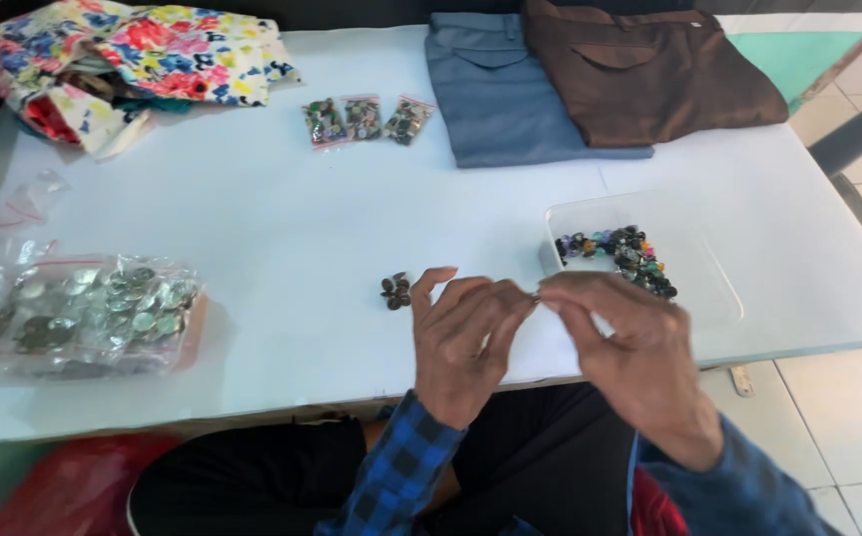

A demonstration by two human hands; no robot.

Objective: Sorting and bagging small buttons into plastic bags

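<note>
A tiny button, too small to make out clearly, sat pinched between the fingertips of both hands just below the centre of the frame, above the near edge of the table. The left hand rose from a blue-and-black checked sleeve with its back to the camera, thumb and forefinger closed toward the small piece, the other fingers loosely curled. The right hand came in from the lower right, its thumb and forefinger meeting the left hand's tips, the remaining fingers bent beneath. Just left of the hands a small heap of dark buttons lay on the table. To the right stood a clear plastic tray with mixed coloured buttons in its far corner. At the left edge lay a clear bag of pale round buttons. Farther up were three small packets, floral cloth, and folded blue trousers and brown trousers.
</note>
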